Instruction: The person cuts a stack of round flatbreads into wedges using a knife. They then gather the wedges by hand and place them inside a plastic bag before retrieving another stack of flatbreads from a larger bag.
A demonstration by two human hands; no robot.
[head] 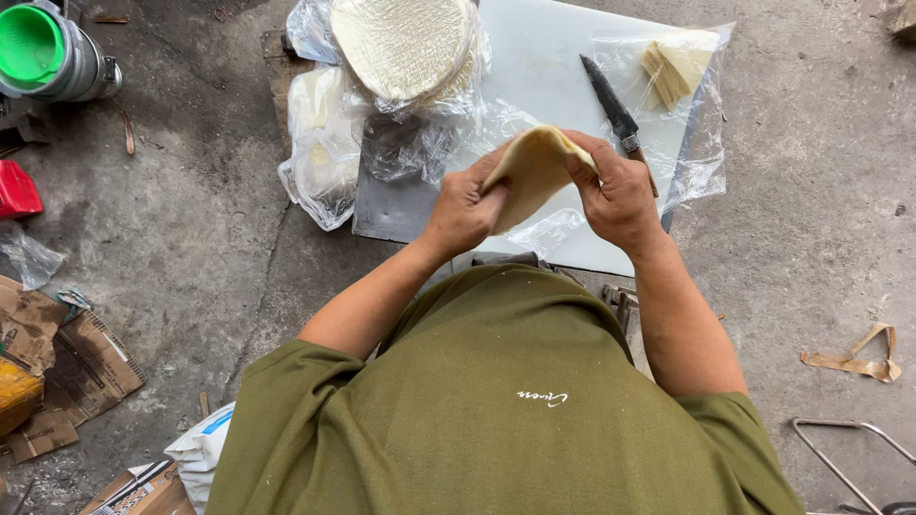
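Both my hands hold a folded stack of thin pale round wrappers (pixel 531 172) above a white cutting board (pixel 553 67). My left hand (pixel 465 205) grips its left edge, my right hand (pixel 615 191) grips the right edge. A dark-bladed knife (pixel 614 110) lies on the board just beyond my right hand. A round stack of wrappers in clear plastic (pixel 405 43) sits at the board's far left. Cut triangular wrapper pieces (pixel 676 65) lie on a clear bag at the far right corner.
A second bag of wrappers (pixel 320 143) lies left of the board on the concrete floor. A metal container with a green lid (pixel 43 52) stands at far left, near a red object (pixel 14 189). Torn cardboard (pixel 57 367) lies lower left, a metal frame (pixel 840 458) lower right.
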